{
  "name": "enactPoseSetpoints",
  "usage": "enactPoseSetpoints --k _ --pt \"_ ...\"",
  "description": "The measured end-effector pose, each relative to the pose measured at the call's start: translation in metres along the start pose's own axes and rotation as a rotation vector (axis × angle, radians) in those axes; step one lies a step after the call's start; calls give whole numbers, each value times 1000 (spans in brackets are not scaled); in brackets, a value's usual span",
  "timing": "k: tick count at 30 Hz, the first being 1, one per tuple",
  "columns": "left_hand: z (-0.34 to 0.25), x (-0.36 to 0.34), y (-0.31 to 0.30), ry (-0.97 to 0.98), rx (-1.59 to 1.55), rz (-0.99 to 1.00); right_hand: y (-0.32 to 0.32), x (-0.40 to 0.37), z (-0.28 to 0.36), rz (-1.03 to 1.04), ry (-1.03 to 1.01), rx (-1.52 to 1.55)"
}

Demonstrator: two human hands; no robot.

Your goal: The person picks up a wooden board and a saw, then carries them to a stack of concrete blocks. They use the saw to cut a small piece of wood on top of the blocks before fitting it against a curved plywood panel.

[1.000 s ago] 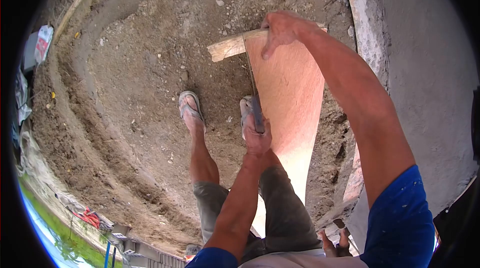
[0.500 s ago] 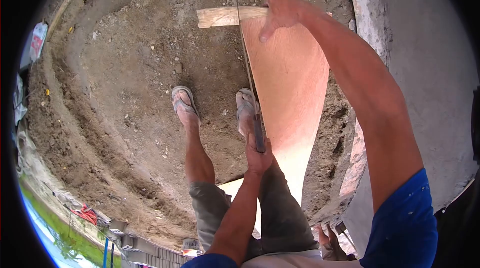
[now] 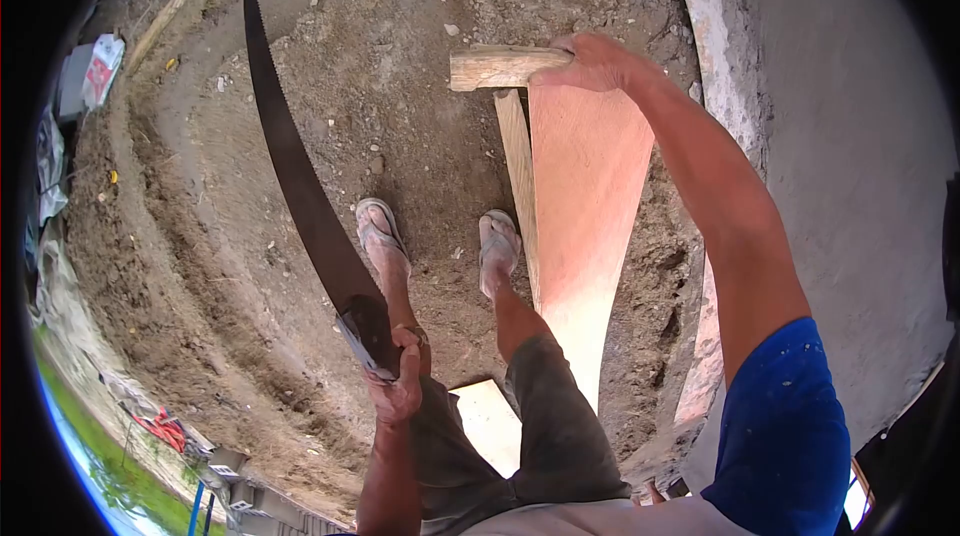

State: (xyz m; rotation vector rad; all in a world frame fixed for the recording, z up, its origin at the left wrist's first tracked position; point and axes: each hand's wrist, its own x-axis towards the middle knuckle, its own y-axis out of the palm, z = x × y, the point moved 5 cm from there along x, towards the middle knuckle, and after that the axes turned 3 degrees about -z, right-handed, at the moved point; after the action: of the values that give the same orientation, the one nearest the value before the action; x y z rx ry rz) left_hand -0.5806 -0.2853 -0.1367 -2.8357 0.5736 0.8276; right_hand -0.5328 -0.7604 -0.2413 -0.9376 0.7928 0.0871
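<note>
My left hand (image 3: 398, 381) is closed around the handle of a handsaw (image 3: 305, 176). Its long dark blade points up and to the left, over the ground and apart from any wood. My right hand (image 3: 590, 64) grips the right end of a short wooden piece (image 3: 495, 68), which lies across the far end of a wide, pale orange board (image 3: 585, 166). Its free end juts left past the board's edge. A narrow wooden strip (image 3: 517, 171) runs along the board's left side. Part of the short piece is hidden under my right hand.
My sandalled feet (image 3: 497, 241) stand on rough dirt (image 3: 430, 156) left of the board. A grey concrete surface (image 3: 850, 156) rises at the right. A long wooden pole (image 3: 185, 1) and a white bag (image 3: 102, 71) lie at the left, with red material (image 3: 165, 428) lower down.
The saw has come off the short wooden piece and swung left with my left hand, its flat side now showing. My right hand still grips the piece; the strip beside the board now shows.
</note>
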Motion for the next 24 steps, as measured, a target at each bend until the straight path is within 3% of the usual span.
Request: enactPoseSetpoints --k 5,6,7,8,9,10,13,15,18,19,20,21,22,24 --pt "1 -7 -73 -106 82 -4 -21 -16 -2 -141 -51 -5" --pt "-13 -9 -76 -111 133 -62 -37 -29 10 -244 -45 -108" --pt "-6 -12 -90 -147 115 -62 -45 -35 8 -538 -151 -111" --pt "-10 -15 -102 -154 152 -116 -60 -39 12 -647 -133 -131" --pt "-8 -19 -119 -193 243 -61 -71 -34 4 -724 -129 -53" --pt "-17 -26 -128 -194 243 -154 -87 -34 5 -876 -177 116" --pt "-42 -54 -168 -72 477 -339 -140 -45 7 -857 29 -78" --pt "-58 -83 -197 -240 558 -284 -152 -62 21 -666 -138 85" --pt "-47 -144 -241 -455 712 -340 -126 -91 59 -298 17 325" --pt "-56 -169 -248 -497 710 -345 -109 -102 75 -300 71 281" --pt "-61 -199 -256 -537 664 -404 -89 -111 96 -39 127 224" --pt "-59 -232 -260 -581 603 -463 -66 -118 111 -10 173 62" --pt "-48 -270 -265 -712 610 -482 -35 -124 127 100 73 86" --pt "-34 -353 -264 -734 542 -622 8 -146 166 363 76 -234"
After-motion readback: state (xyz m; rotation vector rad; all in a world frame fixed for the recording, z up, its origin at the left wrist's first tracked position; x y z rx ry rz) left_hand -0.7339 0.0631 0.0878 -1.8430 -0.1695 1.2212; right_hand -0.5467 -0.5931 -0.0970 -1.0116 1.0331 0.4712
